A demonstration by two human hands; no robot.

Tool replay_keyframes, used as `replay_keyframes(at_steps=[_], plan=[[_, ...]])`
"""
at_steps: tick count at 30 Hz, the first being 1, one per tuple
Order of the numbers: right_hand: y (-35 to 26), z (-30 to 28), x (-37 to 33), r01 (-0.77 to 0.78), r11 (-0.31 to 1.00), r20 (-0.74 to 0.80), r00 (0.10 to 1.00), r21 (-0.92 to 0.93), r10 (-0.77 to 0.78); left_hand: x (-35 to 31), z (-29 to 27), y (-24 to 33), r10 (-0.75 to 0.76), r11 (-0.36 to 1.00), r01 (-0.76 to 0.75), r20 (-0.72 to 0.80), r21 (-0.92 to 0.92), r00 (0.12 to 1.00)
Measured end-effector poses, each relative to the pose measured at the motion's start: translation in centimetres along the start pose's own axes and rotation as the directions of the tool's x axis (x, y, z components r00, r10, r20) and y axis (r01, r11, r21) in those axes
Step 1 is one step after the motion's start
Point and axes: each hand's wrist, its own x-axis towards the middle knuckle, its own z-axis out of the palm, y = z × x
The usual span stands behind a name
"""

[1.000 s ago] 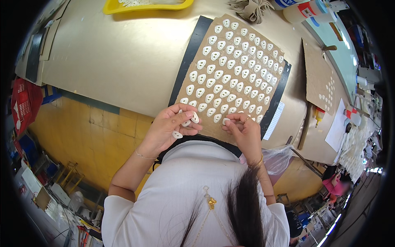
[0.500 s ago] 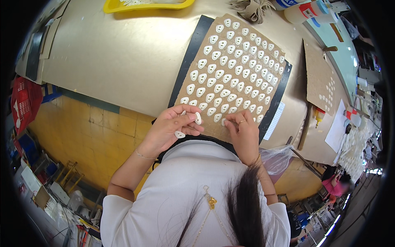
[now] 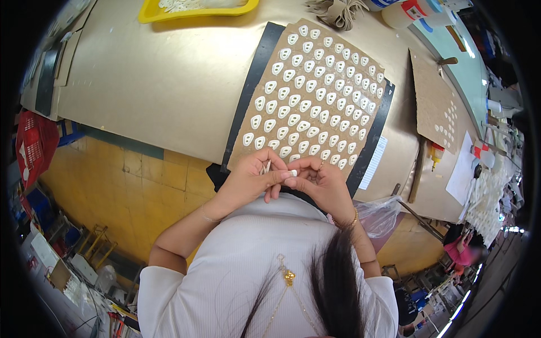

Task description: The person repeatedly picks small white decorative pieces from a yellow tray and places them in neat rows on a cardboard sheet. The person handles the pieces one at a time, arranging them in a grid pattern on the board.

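My left hand and my right hand meet at the near edge of a brown board. Pinched between their fingertips is a small white piece, mostly covered by the fingers. More thin white pieces are tucked among the left fingers. Rows of white rounded-triangular pieces, each with two holes, lie across the board. Under it lies a larger black board. Both hands are closed.
A yellow tray of white pieces stands at the far left. Grey-brown cloth strips and bottles are at the back. Another brown board leans at right, near a yellow glue bottle. A clear plastic bag hangs by the table edge.
My right hand has lifted off the board's lower right and moved left to meet my left hand. Both now grip one white piece together. The view has shifted slightly.
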Motion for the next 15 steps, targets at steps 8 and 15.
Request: replay_keyframes(at_steps=[8, 15], plan=[[1.9, -2.5, -1.8, -0.124, 0.992, -0.313, 0.944, -0.033, 0.108, 0.1, -1.5, -0.3, -0.245, 0.634, 0.329, 0.221, -0.7, 0.944], [1.9, -1.9, -1.6, -0.118, 0.934, -0.382, 0.924, -0.338, -0.021, 0.1, -0.8, 0.1, -0.332, 0.491, 0.302, 0.145, -0.817, 0.932]])
